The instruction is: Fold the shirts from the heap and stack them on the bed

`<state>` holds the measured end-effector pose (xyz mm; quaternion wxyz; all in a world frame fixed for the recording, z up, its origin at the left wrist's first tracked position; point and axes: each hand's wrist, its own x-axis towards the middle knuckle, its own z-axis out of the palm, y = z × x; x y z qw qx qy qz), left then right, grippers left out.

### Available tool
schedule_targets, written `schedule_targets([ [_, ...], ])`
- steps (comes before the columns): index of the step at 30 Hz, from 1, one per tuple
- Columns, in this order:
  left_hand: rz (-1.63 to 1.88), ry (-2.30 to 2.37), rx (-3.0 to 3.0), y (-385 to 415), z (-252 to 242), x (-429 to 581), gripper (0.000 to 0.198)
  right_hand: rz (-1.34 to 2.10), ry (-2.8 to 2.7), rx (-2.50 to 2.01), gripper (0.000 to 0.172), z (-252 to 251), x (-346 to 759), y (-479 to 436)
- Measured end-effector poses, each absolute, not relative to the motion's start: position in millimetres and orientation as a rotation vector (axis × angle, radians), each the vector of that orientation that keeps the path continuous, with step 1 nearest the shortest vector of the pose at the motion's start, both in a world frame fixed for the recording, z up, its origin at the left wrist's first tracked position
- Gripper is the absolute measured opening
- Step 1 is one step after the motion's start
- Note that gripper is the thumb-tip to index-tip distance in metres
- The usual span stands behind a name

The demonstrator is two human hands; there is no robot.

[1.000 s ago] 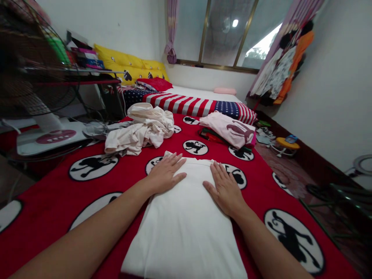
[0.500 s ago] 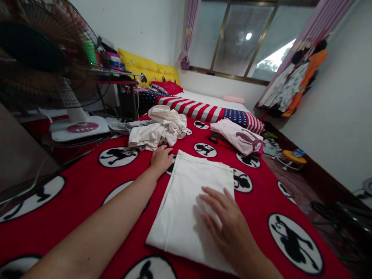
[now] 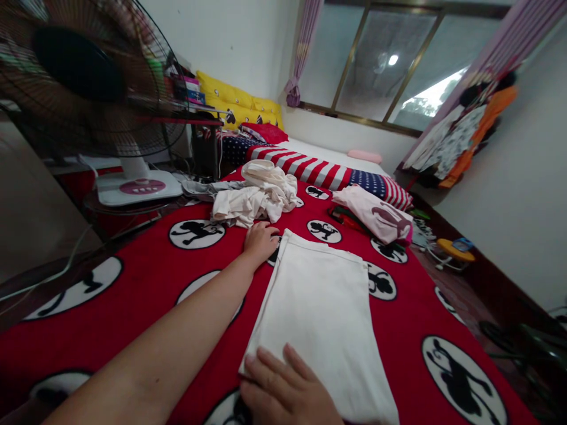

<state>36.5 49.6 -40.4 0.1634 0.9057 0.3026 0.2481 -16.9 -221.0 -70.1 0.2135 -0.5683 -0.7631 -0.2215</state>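
Observation:
A folded white garment lies flat on the red blanket, which has monkey prints in white ovals. Just left of the garment's far corner, my left hand rests on the blanket, palm down with fingers stretched out. At the garment's near left corner, my right hand lies with fingers spread over the cloth; its wrist is outside the view. Beyond my left hand is a crumpled heap of cream clothes. Farther right sits a folded pink shirt with a dark print, on top of other folded clothes.
A standing fan is at the left on a stool. Behind the blanket is a bed with a flag-patterned cover and a yellow cushion. Clothes hang at the right wall, near a small yellow stool.
My right hand has moved from the middle of the white garment toward its near left corner. My left hand stays beside the far corner. The whole view has shifted slightly.

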Motion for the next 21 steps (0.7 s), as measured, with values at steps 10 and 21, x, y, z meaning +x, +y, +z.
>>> schedule_targets([
  [10, 0.744, 0.850, 2.581, 49.1, -42.6, 37.6, 0.028, -0.708, -2.193, -1.936, 0.037, -26.3, 26.1, -264.3],
  [21, 0.763, 0.813, 2.562, 50.3, -43.8, 36.1, 0.026, 0.542, -0.591, -1.770, 0.042, 106.9, 82.4, -242.0],
])
